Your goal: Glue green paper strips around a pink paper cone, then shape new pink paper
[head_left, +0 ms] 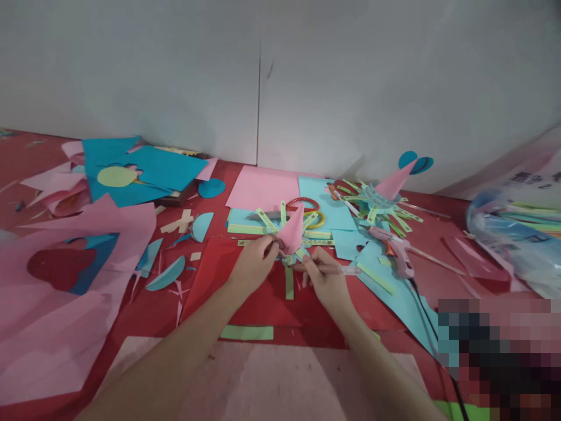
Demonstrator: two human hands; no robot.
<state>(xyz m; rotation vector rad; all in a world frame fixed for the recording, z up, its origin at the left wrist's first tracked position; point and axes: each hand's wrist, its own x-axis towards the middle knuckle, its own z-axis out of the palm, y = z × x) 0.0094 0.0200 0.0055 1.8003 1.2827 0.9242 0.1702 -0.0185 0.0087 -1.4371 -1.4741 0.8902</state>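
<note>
A pink paper cone (293, 232) with patterned green paper strips (290, 285) spread around its base stands over a red sheet (249, 301). My left hand (252, 266) pinches the cone's lower edge at its left side. Closed around a pen (346, 270), my right hand (325, 282) is at the right of the base, its fingertips close to the strips. Scissors with red (305, 203) and yellow handles lie just behind the cone, partly hidden by it. The exact contact of the fingertips is too small to make out.
A similar pink cone piece (394, 182) with blue discs stands at the back right, near a glue gun (398, 254) with a black cord. Pink sheets (52, 345) and blue scraps (169, 275) cover the left. A plastic bag (512, 225) sits far right; a wall rises behind.
</note>
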